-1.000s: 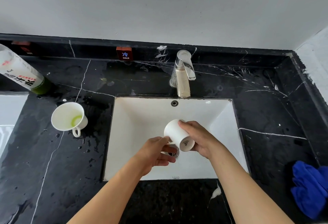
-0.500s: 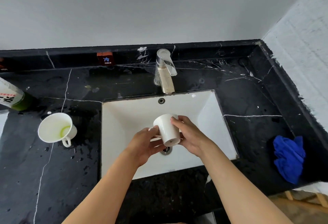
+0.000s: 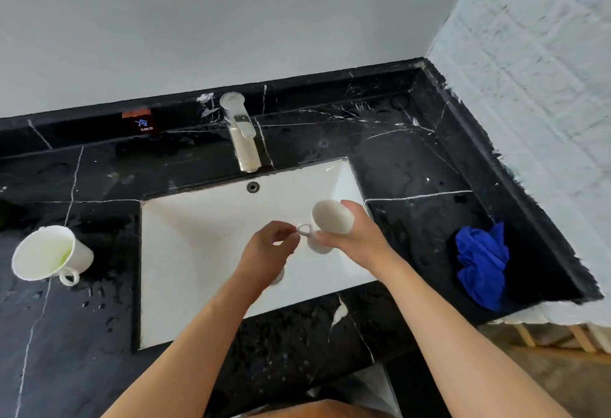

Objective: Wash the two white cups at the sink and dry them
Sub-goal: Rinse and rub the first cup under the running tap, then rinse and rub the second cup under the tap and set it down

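Right hand (image 3: 355,242) grip wraps the cup (image 3: 330,219); left hand (image 3: 269,249) pinches its handle (image 3: 304,229).

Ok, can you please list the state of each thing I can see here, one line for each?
held cup: lifted over the sink, gripped by the right hand, handle pointing left.
right hand: closed around the held cup.
left hand: fingertips at the cup handle; grip unclear.
second cup: on the counter, tilted, greenish liquid inside.
faucet: no water running.
sink: no standing water.
blue cloth: crumpled on the counter, untouched.
counter: wet with droplets.
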